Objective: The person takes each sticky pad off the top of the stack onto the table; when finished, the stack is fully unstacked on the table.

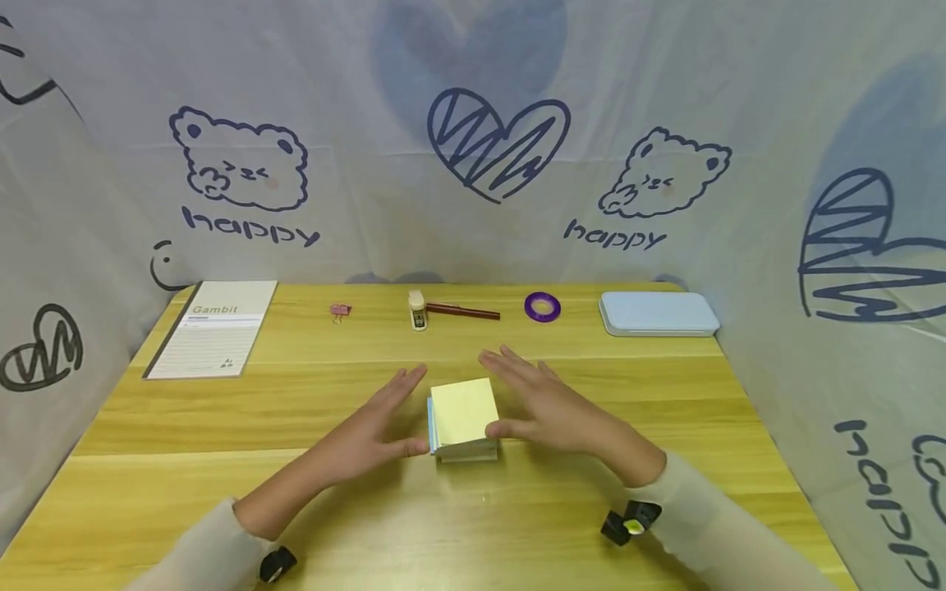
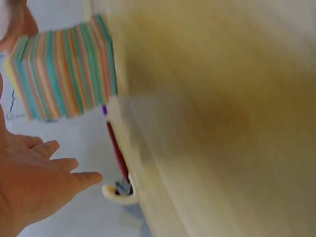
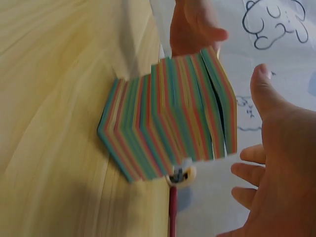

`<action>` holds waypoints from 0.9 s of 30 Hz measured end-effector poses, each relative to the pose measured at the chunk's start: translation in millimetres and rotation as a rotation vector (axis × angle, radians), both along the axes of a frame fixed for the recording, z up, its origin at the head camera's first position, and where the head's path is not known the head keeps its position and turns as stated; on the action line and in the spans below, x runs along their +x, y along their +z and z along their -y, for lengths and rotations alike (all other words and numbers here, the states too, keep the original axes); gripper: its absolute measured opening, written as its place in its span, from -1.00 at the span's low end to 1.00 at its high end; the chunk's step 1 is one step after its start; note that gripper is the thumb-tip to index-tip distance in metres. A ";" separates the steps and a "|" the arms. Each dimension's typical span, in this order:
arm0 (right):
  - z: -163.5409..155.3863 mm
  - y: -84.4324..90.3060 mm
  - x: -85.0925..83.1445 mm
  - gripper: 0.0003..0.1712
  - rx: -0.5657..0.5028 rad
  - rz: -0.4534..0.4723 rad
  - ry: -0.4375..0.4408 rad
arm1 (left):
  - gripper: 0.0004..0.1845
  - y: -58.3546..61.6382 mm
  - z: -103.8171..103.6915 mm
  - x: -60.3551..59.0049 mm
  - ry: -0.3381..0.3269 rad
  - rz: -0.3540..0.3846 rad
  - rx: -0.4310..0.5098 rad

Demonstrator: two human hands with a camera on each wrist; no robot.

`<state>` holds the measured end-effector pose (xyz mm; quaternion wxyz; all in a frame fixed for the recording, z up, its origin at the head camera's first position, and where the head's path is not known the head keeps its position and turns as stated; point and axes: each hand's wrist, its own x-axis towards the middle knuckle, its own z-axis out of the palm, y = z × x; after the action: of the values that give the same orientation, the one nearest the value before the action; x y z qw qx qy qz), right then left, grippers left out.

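A tall stack of sticky notes (image 1: 466,413) stands on the table with a yellow pad on top. From the side, in the right wrist view, the stack (image 3: 168,113) shows many coloured layers, slightly offset, with a gap near the top. My left hand (image 1: 377,431) is held to its left, fingers spread and thumb tip close to the stack's edge. On the other side my right hand (image 1: 550,406) has its fingers extended, and its thumb tip overlaps the stack's right edge in the head view. Neither hand curls around the pile.
Along the back lie a notebook (image 1: 214,328), a pink binder clip (image 1: 340,310), a white correction-fluid-like bottle (image 1: 417,312), a dark red pen (image 1: 466,311), a purple tape roll (image 1: 543,307) and a light blue case (image 1: 659,313). Printed cloth (image 1: 369,189) walls the table (image 1: 296,419).
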<state>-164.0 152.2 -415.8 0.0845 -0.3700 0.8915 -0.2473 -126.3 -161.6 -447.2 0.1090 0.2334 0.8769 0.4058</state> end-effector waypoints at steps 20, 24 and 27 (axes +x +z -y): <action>30.2 -1.4 -0.8 0.10 -0.086 0.056 0.084 | 0.00 -20.9 -37.1 -1.3 0.055 0.004 0.255; 30.2 -2.1 -0.1 0.09 -0.081 0.046 0.088 | -0.05 -21.9 -37.7 -2.2 0.057 0.020 0.274; 29.9 -2.2 0.7 0.06 -0.080 0.043 0.089 | -0.06 -22.3 -37.8 -3.0 0.060 0.028 0.273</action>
<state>-163.3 122.3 -418.0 0.0997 -0.4070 0.8615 -0.2866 -129.3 -123.8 -469.5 0.0762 0.2139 0.8184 0.5279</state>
